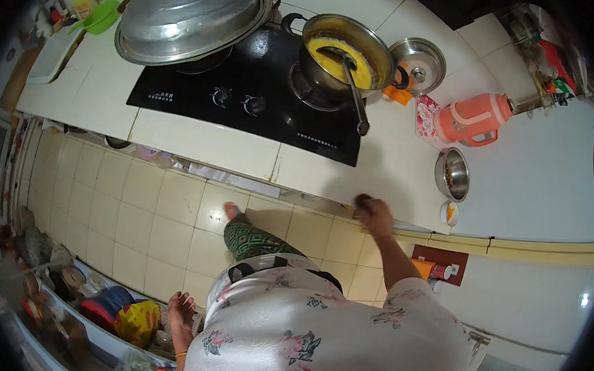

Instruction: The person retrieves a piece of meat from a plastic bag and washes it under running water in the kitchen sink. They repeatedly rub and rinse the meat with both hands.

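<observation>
My right hand (377,218) is closed around a small dark object (363,201) at the counter's front edge; blur hides what it is. My left hand (181,307) hangs low beside my body, palm up, fingers apart, holding nothing. On the black gas stove (270,85), a two-handled steel pot (385,52) contains yellow liquid (331,56). A ladle (357,97) rests in it, its handle leaning out over the rim towards me. Left of the pot, a large domed metal lid (190,23) covers the other burner.
Right of the stove are a steel pot lid (419,66), a pink thermos flask (474,119), a steel bowl (452,174) and a small white bowl (449,214). A green strainer (100,17) lies back left. Shelves (99,282) with bags and containers stand at lower left.
</observation>
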Demonstrator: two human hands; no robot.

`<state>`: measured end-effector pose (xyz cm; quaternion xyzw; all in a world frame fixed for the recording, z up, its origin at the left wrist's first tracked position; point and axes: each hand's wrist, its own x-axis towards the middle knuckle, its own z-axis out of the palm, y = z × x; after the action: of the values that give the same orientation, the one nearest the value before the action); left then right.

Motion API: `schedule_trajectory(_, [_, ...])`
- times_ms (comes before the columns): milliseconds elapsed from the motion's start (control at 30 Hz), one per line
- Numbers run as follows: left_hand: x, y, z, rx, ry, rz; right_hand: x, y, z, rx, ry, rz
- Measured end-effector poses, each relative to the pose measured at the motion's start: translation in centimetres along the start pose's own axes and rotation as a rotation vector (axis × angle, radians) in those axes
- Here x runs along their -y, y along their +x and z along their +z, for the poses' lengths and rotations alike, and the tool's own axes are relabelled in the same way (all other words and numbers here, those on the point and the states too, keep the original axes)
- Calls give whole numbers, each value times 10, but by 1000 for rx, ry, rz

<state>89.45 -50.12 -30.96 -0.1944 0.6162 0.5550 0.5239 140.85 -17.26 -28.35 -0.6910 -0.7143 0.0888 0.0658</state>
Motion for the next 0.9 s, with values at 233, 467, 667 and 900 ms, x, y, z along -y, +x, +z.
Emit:
schedule_trajectory(233, [-109,87,-62,10,256,-63,-102,14,34,-320,-128,935])
schedule_trajectory(467, [-234,139,-30,-62,328,-52,62,13,52,-260,36,668])
schedule_trajectory(667, [-294,172,10,53,308,17,267,37,69,-198,210,436])
schedule_trajectory(900, [-384,224,-28,115,290,46,604,91,90,611,1720,523])
